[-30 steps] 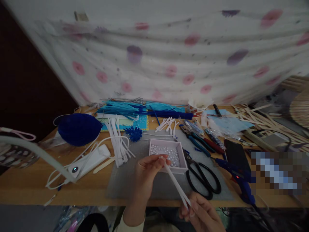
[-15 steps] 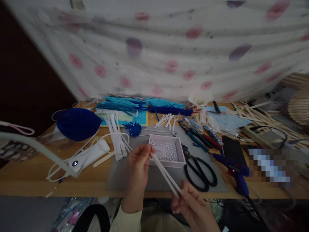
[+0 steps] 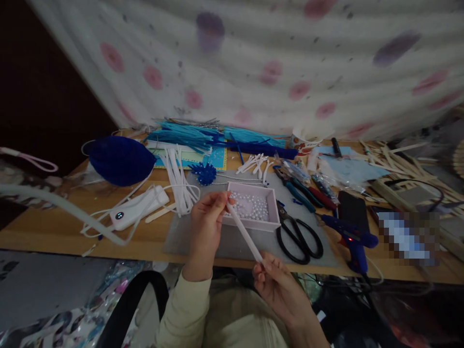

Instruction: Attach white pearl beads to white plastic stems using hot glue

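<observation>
White strip, pale pink box of white pearls, black scissors, blue glue gun, brown tabletop, white curtain with pink and purple spots

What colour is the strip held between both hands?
White; the strip shows best in the head view, stretched between the left hand and right hand.

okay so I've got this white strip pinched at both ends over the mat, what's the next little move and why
Probably bring the upper end down toward the lower to fold the white strip into a loop. The left hand pinches its top beside the pearl tray, the right hand its bottom, and it is stretched straight between them.
</observation>
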{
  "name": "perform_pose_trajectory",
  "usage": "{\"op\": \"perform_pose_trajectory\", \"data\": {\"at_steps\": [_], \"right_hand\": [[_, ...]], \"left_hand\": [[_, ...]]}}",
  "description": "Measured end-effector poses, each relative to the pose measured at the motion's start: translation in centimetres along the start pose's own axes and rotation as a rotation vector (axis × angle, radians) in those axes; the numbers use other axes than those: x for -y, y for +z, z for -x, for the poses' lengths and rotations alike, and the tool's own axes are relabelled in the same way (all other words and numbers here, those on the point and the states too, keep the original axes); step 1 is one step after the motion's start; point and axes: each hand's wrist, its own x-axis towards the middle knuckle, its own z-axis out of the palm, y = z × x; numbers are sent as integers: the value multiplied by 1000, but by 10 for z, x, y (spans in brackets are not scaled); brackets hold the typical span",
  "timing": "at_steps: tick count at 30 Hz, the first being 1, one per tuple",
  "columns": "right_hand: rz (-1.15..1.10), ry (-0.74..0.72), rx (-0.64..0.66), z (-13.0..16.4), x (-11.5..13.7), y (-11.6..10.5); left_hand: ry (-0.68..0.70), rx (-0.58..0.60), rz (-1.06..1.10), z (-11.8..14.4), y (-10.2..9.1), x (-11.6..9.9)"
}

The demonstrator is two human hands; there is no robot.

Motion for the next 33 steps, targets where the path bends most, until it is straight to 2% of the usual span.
{"op": "perform_pose_trajectory", "data": {"at_steps": [7,16,25,33], "right_hand": [[-58,56,-55,2,-1,-4],[-75,84,-70,4,1,0],[-50,51,-176,2,-1,6],[77,-1,-166,3,-2,6]], "left_hand": [[-22,70,-52,-3,-2,-1],[-3,61,-100,-4,-5,3],[-7,67,-114,-4,-5,3],[-5,76,-123,-2,-5,2]]}}
